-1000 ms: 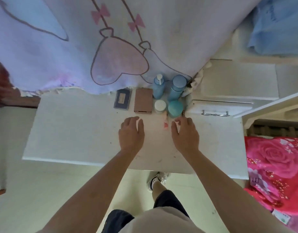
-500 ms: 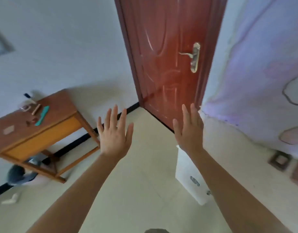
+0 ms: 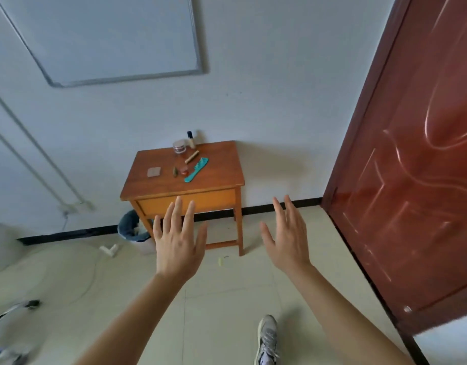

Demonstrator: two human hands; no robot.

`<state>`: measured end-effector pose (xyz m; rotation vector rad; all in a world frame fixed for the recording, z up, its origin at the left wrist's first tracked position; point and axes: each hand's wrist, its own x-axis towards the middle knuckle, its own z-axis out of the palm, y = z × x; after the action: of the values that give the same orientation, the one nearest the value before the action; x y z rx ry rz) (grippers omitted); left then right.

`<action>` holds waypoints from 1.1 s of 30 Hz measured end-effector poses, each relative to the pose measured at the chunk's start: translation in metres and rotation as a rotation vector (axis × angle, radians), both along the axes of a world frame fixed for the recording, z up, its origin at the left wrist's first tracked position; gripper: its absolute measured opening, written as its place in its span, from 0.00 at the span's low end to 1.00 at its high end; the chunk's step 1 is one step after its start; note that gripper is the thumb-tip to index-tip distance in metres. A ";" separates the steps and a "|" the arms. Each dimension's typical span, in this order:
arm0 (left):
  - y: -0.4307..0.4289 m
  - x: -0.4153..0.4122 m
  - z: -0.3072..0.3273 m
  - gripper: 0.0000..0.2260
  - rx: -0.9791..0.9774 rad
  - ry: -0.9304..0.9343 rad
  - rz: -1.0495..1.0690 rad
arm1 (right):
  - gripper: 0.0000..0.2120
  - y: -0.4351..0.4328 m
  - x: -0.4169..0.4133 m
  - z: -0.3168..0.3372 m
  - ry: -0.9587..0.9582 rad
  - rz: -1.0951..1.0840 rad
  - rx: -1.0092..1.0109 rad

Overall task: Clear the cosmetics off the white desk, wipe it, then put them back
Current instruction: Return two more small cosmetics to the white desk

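Small table [image 3: 216, 167] of smooth orange-brown wood, shiny dark red door [image 3: 416, 164], flat matt white wall [image 3: 266, 75], teal plastic comb [image 3: 197, 169], clear shiny jar [image 3: 180, 147], smooth pale floor tiles [image 3: 222, 306].

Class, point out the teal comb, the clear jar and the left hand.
teal comb [image 3: 197, 169]: head view, middle of its length.
clear jar [image 3: 180, 147]: head view, its side wall.
left hand [image 3: 178, 245]: head view, middle of its back.

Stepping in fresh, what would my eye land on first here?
Two bare, empty hands, the left hand and the right hand, spread open in the middle of the view. Beyond them a small wooden table stands against the white wall, with a teal comb and a clear jar on top. A reddish-brown door fills the right side.
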<state>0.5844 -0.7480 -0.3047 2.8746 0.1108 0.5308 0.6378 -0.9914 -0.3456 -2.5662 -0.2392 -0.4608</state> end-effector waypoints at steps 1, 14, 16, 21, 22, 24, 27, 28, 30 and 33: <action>0.012 0.019 -0.006 0.26 0.005 0.020 0.018 | 0.30 0.012 0.024 -0.008 0.023 0.021 0.006; 0.143 0.276 0.005 0.27 -0.039 0.226 0.288 | 0.28 0.159 0.337 -0.004 0.244 0.144 -0.032; 0.164 0.295 0.002 0.26 -0.066 0.247 0.305 | 0.28 0.188 0.363 -0.005 0.268 0.205 -0.059; 0.227 0.353 -0.030 0.27 -0.117 0.363 0.314 | 0.28 0.255 0.410 -0.029 0.339 0.290 -0.151; 0.240 0.366 -0.039 0.28 -0.121 0.381 0.305 | 0.27 0.268 0.419 -0.036 0.357 0.297 -0.160; 0.268 0.396 -0.059 0.28 -0.120 0.420 0.272 | 0.27 0.293 0.438 -0.052 0.393 0.306 -0.178; 0.311 0.438 -0.093 0.28 -0.118 0.521 0.198 | 0.25 0.331 0.463 -0.075 0.500 0.277 -0.212; 0.324 0.450 -0.103 0.28 -0.125 0.563 0.164 | 0.25 0.342 0.470 -0.080 0.542 0.252 -0.223; 0.344 0.471 -0.121 0.28 -0.145 0.645 0.101 | 0.25 0.361 0.478 -0.090 0.611 0.204 -0.238; 0.367 0.499 -0.141 0.29 -0.097 0.730 0.001 | 0.25 0.383 0.483 -0.103 0.695 0.157 -0.250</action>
<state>1.0831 -0.3809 -0.4461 2.8151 0.2393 -0.5275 1.1213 -0.6089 -0.4484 -2.7379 -0.2487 0.5516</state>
